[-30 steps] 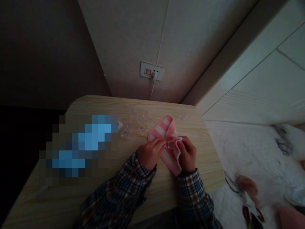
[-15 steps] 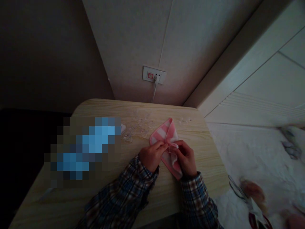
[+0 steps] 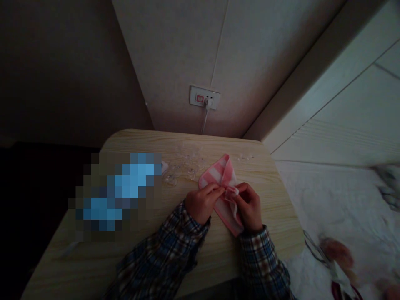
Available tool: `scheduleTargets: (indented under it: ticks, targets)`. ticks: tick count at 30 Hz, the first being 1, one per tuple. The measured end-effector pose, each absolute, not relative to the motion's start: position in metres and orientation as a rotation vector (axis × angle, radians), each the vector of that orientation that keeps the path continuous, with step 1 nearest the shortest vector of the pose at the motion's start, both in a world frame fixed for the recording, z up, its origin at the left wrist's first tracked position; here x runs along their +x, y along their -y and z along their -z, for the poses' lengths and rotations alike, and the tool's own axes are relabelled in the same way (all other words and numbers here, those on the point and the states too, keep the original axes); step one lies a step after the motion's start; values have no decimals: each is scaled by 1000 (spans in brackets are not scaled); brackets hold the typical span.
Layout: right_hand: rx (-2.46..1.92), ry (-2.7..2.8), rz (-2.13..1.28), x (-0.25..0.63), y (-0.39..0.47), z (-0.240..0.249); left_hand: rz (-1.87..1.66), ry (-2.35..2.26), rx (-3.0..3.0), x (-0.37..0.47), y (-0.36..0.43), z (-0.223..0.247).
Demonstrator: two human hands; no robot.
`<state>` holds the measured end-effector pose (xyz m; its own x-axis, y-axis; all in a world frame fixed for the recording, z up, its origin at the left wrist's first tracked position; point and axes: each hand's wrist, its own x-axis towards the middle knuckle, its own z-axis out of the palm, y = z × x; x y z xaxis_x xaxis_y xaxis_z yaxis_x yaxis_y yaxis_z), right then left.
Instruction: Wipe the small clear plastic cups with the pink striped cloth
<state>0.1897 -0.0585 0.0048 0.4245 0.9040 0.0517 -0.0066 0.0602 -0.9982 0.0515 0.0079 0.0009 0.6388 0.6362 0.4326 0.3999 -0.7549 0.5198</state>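
A small pink-and-white striped cloth (image 3: pixel 215 171) lies partly folded on the wooden table. My left hand (image 3: pixel 203 202) pinches it near its middle, thumb and forefinger pressed together. On the other side my right hand (image 3: pixel 250 206) grips a gathered, upturned fold of the cloth between thumb and fingers. The two hands are close together, with the fold between their fingertips. Both wrists are in plaid sleeves. Several clear plastic pieces (image 3: pixel 184 166) are scattered behind and left of the cloth, and a few more small clear bits (image 3: pixel 246 157) sit to its right.
A blurred-out blue object (image 3: pixel 134 181) covers the left of the table (image 3: pixel 150 250). A socket with a plugged-in white cable (image 3: pixel 204 118) is on the wall behind. Right of the table, a white surface (image 3: pixel 300 187) holds blurry items, one reddish (image 3: pixel 337 252).
The gathered fold at my right fingertips looks larger and more turned up. Both hands keep hold of the cloth. The whole view has shifted slightly.
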Motion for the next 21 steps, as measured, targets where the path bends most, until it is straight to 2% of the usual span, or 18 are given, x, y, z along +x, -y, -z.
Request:
scheduleTargets:
  ticks: [9,21]
  targets:
    - [-1217,1026,-942,187,59,-12,-936,-754,2347,50,-8,5]
    - [-1494,958,-787,191,65,4,-1004,-826,2572,53,-7,2]
